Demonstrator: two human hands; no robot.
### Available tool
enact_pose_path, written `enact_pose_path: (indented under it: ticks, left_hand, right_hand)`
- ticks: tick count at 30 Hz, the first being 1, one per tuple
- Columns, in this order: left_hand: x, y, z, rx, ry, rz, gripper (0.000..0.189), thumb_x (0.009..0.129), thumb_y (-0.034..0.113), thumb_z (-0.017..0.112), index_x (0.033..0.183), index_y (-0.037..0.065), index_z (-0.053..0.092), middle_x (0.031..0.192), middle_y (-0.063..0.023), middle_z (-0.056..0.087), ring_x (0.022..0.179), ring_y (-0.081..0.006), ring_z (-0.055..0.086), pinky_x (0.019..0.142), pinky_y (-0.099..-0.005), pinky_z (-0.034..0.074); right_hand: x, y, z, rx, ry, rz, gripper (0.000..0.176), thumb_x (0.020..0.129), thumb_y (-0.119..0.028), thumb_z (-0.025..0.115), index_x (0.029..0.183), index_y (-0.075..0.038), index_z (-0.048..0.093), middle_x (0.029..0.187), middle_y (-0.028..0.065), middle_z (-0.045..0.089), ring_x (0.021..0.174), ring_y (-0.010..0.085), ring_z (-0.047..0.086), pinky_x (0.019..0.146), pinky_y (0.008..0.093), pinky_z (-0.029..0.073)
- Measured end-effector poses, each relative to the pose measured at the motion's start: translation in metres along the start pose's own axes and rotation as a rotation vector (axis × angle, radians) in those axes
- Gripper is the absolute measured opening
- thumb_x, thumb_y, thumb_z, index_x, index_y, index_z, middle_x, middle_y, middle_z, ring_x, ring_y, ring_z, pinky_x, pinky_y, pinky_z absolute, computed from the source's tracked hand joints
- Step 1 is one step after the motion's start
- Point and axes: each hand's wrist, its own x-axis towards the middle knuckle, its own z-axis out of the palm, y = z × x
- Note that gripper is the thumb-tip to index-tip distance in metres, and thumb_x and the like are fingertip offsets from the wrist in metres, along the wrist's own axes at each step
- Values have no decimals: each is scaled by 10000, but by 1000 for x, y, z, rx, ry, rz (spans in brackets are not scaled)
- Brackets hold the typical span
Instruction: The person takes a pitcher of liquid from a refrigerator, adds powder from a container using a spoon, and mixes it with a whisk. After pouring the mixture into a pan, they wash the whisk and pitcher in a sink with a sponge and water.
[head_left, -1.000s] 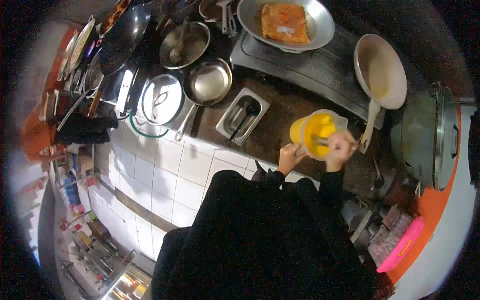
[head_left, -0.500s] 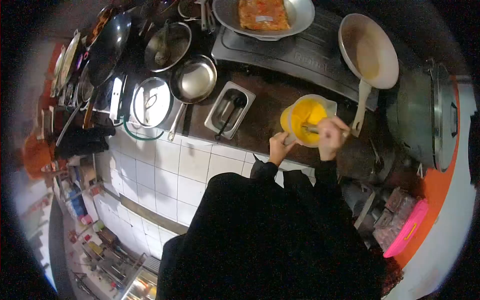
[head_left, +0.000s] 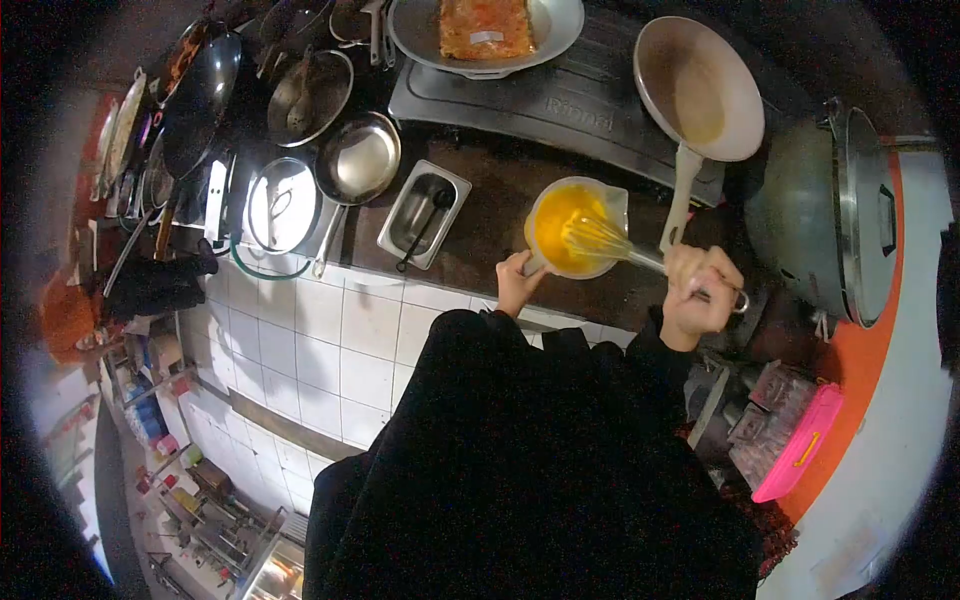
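Observation:
My right hand (head_left: 702, 288) is closed around the handle of a wire whisk (head_left: 606, 241). The whisk is tilted, with its wire end in a yellow liquid (head_left: 558, 212) that looks like beaten egg. That liquid fills part of a pale mixing jug (head_left: 619, 207) with a spout, standing on the dark counter. At the jug's near left side, my left hand (head_left: 518, 284) grips its handle, most of which is hidden by the fingers.
A pale frying pan (head_left: 745, 112) rests on the stove (head_left: 480, 112), its handle pointing toward me. Behind is a wide pan (head_left: 560, 40) holding flat orange-red food. Left of the jug sits a metal container (head_left: 392, 235) with a black utensil. A large pot (head_left: 800, 215) stands right.
My right hand has moved right and slightly down, and the whisk now lies at a lower slant with its wires in plain view. The whole view has shifted a little.

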Motion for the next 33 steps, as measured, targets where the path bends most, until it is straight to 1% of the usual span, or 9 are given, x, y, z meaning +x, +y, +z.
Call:
enact_pose_path:
  ticks: [5, 10, 12, 14, 15, 18, 23, 28, 33]
  left_hand:
    - [0, 7, -2, -1, -20, -78, 274, 552, 132, 678, 681, -34, 502, 592, -165, 493, 523, -265, 501, 477, -279, 373]
    - [-3, -4, 0, 6, 13, -52, 279, 556, 124, 681, 708, -37, 511, 635, -174, 523, 569, -237, 549, 507, -261, 400]
    - [-3, -7, 0, 65, -23, -72, 287, 556, 117, 681, 719, -44, 508, 644, -177, 527, 577, -222, 558, 501, -260, 400]
    - [-5, -8, 0, 70, -10, -61, 290, 554, 118, 682, 717, -45, 506, 637, -175, 523, 568, -213, 556, 496, -257, 397]
    - [-3, -8, 0, 73, 7, -41, 293, 552, 118, 684, 716, -46, 504, 631, -174, 520, 558, -205, 553, 491, -254, 394]
    - [-3, -5, 1, 71, 24, -29, 302, 548, 124, 685, 712, -48, 499, 625, -174, 513, 555, -207, 552, 482, -249, 388]
    - [-4, -6, 0, 93, -11, -94, 295, 551, 116, 683, 708, -49, 496, 599, -170, 488, 489, -169, 498, 469, -243, 376]
    - [-1, -6, -1, 7, 14, 44, 292, 550, 122, 686, 695, -48, 497, 564, -164, 463, 450, -128, 428, 459, -244, 369]
    - [3, 4, -5, -21, -88, -83, 314, 536, 161, 700, 653, -49, 498, 514, -147, 448, 461, -83, 418, 454, -242, 366]
  right_hand:
    - [9, 7, -4, 101, 38, -86, 170, 613, -99, 359, 469, -40, 290, 376, 45, 291, 324, 126, 244, 350, 259, 227]
    - [-2, 57, 0, 33, 112, 46, 194, 618, -107, 369, 449, -56, 290, 386, 41, 329, 340, 115, 265, 383, 243, 244]
    - [-14, 91, -14, -94, -30, 178, 156, 639, -89, 394, 503, -18, 418, 453, 30, 357, 389, 114, 336, 396, 239, 256]
    - [-45, 178, -55, -373, 17, -114, 160, 649, -70, 406, 497, -21, 409, 470, 19, 382, 396, 85, 335, 382, 216, 235]
    - [-31, 137, -36, -36, -206, 193, 157, 656, -58, 404, 503, -21, 405, 481, 12, 390, 401, 77, 341, 373, 199, 234]
    - [-11, 101, -20, -293, -19, 146, 207, 641, -65, 373, 441, -53, 322, 427, 31, 342, 382, 95, 326, 382, 220, 252]
    - [10, 47, -19, 30, -61, 184, 229, 653, -112, 379, 446, -72, 289, 416, 30, 318, 366, 118, 304, 401, 236, 278]
    - [-29, 103, -36, -218, -19, 128, 223, 691, -85, 425, 486, -21, 366, 504, 42, 396, 500, 144, 421, 530, 251, 350]
    - [-43, 99, -39, -690, -62, -18, 144, 666, -93, 474, 540, -24, 465, 714, 86, 466, 705, 194, 464, 654, 286, 353]
